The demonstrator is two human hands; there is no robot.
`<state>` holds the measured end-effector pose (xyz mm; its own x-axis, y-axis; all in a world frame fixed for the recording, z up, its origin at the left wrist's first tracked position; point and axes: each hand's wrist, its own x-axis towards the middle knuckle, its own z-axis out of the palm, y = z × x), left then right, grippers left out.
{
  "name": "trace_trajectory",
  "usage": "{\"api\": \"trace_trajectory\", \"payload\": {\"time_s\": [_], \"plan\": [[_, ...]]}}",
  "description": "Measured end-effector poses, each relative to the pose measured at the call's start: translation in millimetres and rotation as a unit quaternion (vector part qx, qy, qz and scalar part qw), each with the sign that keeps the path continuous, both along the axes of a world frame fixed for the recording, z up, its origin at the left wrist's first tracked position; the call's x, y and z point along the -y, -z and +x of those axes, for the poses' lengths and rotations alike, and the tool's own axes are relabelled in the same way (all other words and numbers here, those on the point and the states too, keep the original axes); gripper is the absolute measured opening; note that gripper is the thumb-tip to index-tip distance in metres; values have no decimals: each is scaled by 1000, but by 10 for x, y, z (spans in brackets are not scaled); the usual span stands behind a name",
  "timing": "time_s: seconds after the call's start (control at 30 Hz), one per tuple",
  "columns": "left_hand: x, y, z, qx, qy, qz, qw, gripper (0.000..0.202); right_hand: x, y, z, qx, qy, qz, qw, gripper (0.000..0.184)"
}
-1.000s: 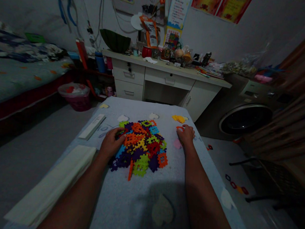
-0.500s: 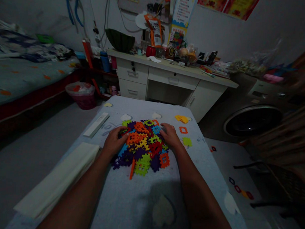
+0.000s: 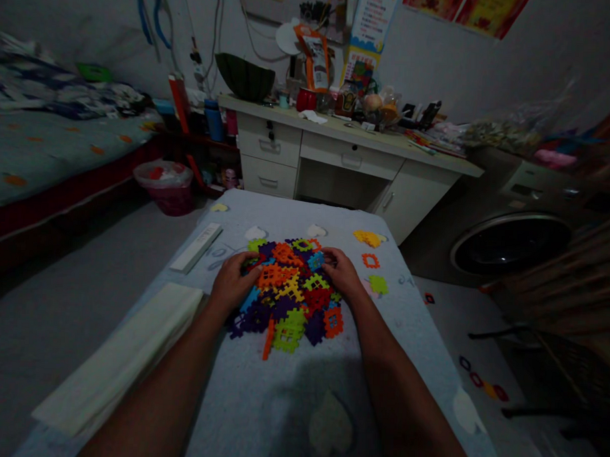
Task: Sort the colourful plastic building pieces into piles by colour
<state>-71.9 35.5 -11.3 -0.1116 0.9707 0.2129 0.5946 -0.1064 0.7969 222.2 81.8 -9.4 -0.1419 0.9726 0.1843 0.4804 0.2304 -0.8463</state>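
Note:
A heap of colourful interlocking plastic pieces point(image 3: 287, 291) lies in the middle of the cloth-covered table point(image 3: 259, 400). My left hand point(image 3: 236, 279) rests at the heap's left side, thumb and fingers apart, near an orange window-shaped piece point(image 3: 270, 276). On the right side, my right hand point(image 3: 340, 271) has its fingertips and thumb closed at the edge of a blue interlocking piece point(image 3: 315, 260). Lime green pieces point(image 3: 289, 331) and an orange square frame point(image 3: 333, 321) lie along the heap's near edge.
Yellow pieces point(image 3: 367, 239), an orange frame point(image 3: 370, 261) and a green square point(image 3: 378, 284) lie right of the heap. At left are a long white box point(image 3: 197, 248) and folded pale cloth point(image 3: 123, 355). A desk point(image 3: 352, 150) and washing machine point(image 3: 505, 222) stand beyond.
The view has shifted slightly, moving the scene a little to the right. My right fingers have drawn in at the blue piece, which shows more plainly. My left hand stays nearly in place.

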Motion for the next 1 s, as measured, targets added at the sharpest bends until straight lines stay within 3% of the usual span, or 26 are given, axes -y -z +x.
{"api": "trace_trajectory", "payload": {"time_s": [0.1,0.3,0.57,1.0], "plan": [[3,5,3,4,4,3,1000,44,4,-7,16,-3,4,-13,1000,45],[18,-12,-3,0,-1,4,1000,43,36,-84,69,4,-27,-24,999,20],[11,-2,-1,5,7,-8,1000,43,23,-42,103,-95,-21,-73,993,23],[5,2,2,4,7,2,1000,44,23,-50,84,-105,1,-70,992,36]]}}
